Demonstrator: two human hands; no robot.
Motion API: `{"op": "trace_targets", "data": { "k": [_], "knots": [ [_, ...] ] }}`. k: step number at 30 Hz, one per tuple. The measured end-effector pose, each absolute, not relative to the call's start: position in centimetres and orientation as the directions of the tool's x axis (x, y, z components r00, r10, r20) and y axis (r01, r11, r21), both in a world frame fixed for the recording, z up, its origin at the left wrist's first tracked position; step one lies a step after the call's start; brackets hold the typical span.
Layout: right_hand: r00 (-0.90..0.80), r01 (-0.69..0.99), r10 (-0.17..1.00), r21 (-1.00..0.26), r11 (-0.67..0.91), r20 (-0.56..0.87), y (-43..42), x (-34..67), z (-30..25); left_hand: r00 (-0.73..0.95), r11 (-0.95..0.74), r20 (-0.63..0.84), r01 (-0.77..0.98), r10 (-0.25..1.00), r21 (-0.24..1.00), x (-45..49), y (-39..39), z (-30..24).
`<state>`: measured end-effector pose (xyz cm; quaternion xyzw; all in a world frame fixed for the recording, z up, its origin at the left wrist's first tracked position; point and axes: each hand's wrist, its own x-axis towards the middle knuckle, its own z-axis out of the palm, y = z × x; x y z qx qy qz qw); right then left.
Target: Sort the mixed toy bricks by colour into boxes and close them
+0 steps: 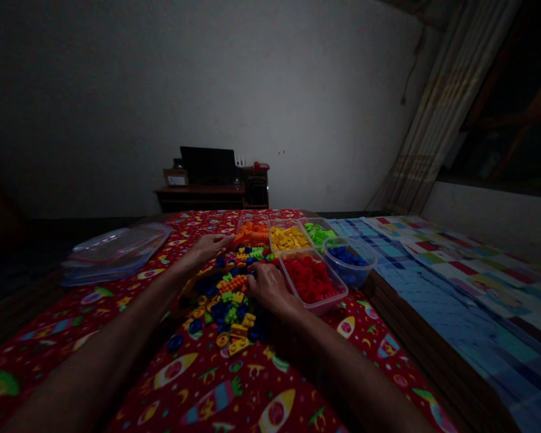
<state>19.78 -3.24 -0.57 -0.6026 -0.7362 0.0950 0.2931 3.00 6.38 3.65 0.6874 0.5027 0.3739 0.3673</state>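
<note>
Across the far right corner of the table (94,313), under its red rocket-print cloth, five clear containers stand close together, each filled with one colour of plastic building bricks: an orange tub (251,233), a yellow tub (288,237), a green tub (318,233), a red tub (312,279) and a round blue bowl (349,261). Loose mixed bricks (228,307) lie in a heap at mid-table, between the person's forearms. Reading the head view from my station, I judge the layout practical: the heap sits directly before the person, with the containers just beyond and to the right, all within a short reach.

Left hand (210,246): palm down, fingers extended and slightly spread, at the upper left of the heap, near the orange tub. I see nothing held in it. Right hand (270,287): arched over the right side of the heap, fingers curled down among the bricks, just beside the red tub. The light is poor and the hand covers its own grip, so I cannot tell whether it has hold of a brick.

Stacked clear plastic bags (115,255) lie near the left edge of the table. A blue checked quilt (455,288) spreads beyond the right edge.
</note>
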Motion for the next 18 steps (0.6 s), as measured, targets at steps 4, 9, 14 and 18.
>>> {"op": "trace_targets", "data": {
  "k": [4,9,14,18],
  "knots": [
    [-0.170,0.904,0.957,-0.349,0.247,0.237,-3.3,19.8,-1.0,0.187,-0.244,0.174,0.472,0.967,0.847,5.4,11.4,4.6],
    [-0.273,0.927,0.932,-0.195,0.322,0.239,-3.2,19.7,-1.7,0.115,-0.276,0.254,0.523,0.960,0.806,8.3,15.2,6.5],
    [-0.357,0.915,0.896,-0.096,0.393,0.263,-3.7,20.0,-2.1,0.120,-0.295,0.279,0.586,0.953,0.755,8.0,14.5,6.7],
    [-0.378,0.909,0.879,-0.062,0.411,0.291,-4.1,20.0,-2.0,0.269,-0.428,0.337,0.661,0.902,0.617,5.4,10.6,5.4]
  ]
}}
